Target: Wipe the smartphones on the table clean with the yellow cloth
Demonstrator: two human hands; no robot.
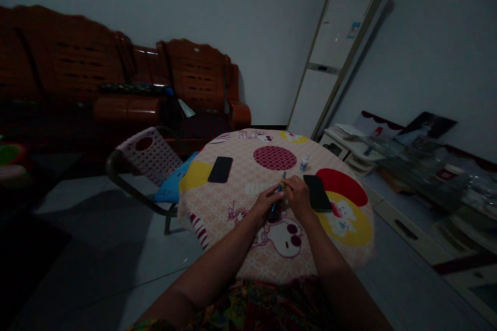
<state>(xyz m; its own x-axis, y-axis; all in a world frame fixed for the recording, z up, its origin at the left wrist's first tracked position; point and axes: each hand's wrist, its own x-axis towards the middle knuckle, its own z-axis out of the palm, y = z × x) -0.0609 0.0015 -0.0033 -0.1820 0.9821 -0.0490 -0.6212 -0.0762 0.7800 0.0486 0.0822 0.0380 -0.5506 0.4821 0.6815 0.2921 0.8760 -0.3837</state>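
Over the near middle of a round table, my left hand (267,200) is closed around a slim blue object (278,194), long and narrow and seen nearly edge-on; its exact kind cannot be made out. My right hand (298,195) is closed at the upper part of the same object, fingers pinched together. A small yellowish bit (282,183) shows at those fingertips, too small to name. A black phone (317,194) lies flat just right of my right hand. Another dark phone (220,169) lies to the left. Beyond my right hand stands a small white bottle (304,162) with a blue label.
A pink patterned cloth (240,152) covers the table. To the left stands a woven-back chair (149,158) with a blue cushion (173,183). Wooden sofas (198,75) line the far wall. At right are a tall white cabinet-like unit (330,51) and a glass-topped stand (419,165).
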